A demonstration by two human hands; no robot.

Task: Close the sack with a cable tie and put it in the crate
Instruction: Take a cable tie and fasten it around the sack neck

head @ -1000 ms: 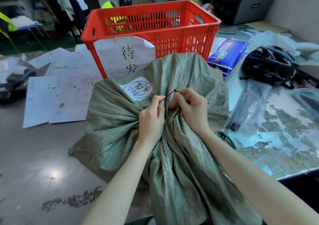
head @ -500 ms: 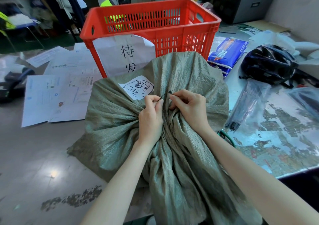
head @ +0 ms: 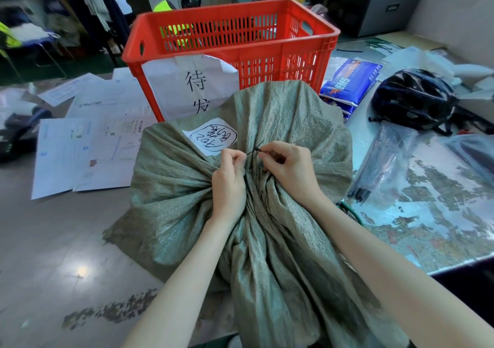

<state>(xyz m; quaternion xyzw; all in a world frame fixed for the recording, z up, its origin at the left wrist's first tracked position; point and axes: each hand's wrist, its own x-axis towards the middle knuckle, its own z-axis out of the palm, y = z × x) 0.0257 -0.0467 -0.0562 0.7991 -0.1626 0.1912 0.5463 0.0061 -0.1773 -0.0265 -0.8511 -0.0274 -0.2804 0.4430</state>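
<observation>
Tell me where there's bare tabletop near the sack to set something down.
The grey table left of the sack, nearer than the papers, is bare, down to the near edge. Right of the sack, a bare strip of the map-patterned top lies nearer than the bag of cable ties. Crowded: behind, around the crate, blue packets and helmet.

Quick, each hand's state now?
Left hand: closed, pinching the cable tie.
Right hand: closed, pinching the same cable tie at its head.

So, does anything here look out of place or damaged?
The paper sign on the red crate is crumpled along its top edge and sits slightly askew. Loose sheets lie scattered and overlapping on the table at the left. The sack shows no tear.
</observation>
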